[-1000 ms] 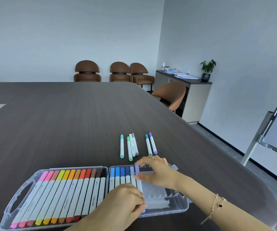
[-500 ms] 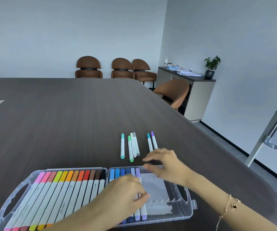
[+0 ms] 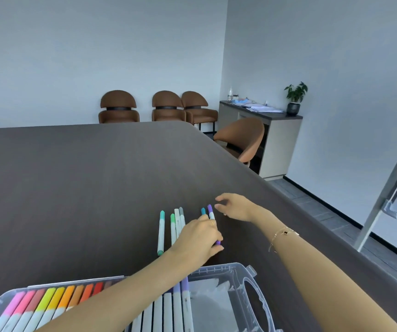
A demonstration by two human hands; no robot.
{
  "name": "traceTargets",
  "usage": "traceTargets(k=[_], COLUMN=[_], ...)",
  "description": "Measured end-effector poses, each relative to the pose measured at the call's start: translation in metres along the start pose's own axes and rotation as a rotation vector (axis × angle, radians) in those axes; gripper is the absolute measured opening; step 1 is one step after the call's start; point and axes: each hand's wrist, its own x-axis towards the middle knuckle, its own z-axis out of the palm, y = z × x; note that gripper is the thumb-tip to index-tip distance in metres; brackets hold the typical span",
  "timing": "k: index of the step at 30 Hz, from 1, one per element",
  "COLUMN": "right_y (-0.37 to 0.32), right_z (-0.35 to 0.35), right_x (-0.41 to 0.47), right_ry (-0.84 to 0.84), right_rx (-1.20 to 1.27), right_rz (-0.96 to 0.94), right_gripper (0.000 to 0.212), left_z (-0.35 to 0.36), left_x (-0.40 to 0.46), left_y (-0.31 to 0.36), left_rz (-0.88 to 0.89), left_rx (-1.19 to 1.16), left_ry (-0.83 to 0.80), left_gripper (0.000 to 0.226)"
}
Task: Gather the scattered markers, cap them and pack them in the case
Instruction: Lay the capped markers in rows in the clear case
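The clear plastic case (image 3: 250,279) lies open at the near table edge, its left half full of capped markers (image 3: 56,300), its right half partly filled. Several loose capped markers lie on the table beyond it: a teal one (image 3: 161,232), a green, white and grey group (image 3: 177,219), a blue one (image 3: 203,211) and a purple one (image 3: 210,212). My left hand (image 3: 198,238) reaches over them, its fingers curled on the near end of the purple marker. My right hand (image 3: 234,207) hovers beside the purple marker's far end, fingers loosely bent, holding nothing.
The dark wooden table (image 3: 73,188) stretches far ahead and left; its right edge runs diagonally close to my right arm. Brown chairs (image 3: 167,106) stand beyond it, a cabinet (image 3: 264,130) with a plant at right, and a whiteboard stand (image 3: 384,200) at far right.
Both hands left the case and moved forward to the loose markers. My left hand now grips the purple marker's near end; my right hand reached past its far end.
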Motion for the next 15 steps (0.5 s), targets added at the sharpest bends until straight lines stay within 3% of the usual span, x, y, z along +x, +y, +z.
traceTargets(k=[8, 15], right_y=[-0.009, -0.047], right_z=[0.019, 0.015], right_x=[0.009, -0.058], right_ry=[0.042, 0.086], right_rx=[-0.004, 0.166], right_rz=[-0.029, -0.113], right_gripper=[0.021, 0.022], left_z=[0.011, -0.048], left_x=[-0.012, -0.061], left_y=[-0.006, 0.014], left_rz=[-0.002, 0.027], left_rx=[0.02, -0.198], left_ry=[0.022, 0.158], left_gripper=[0.035, 0.029])
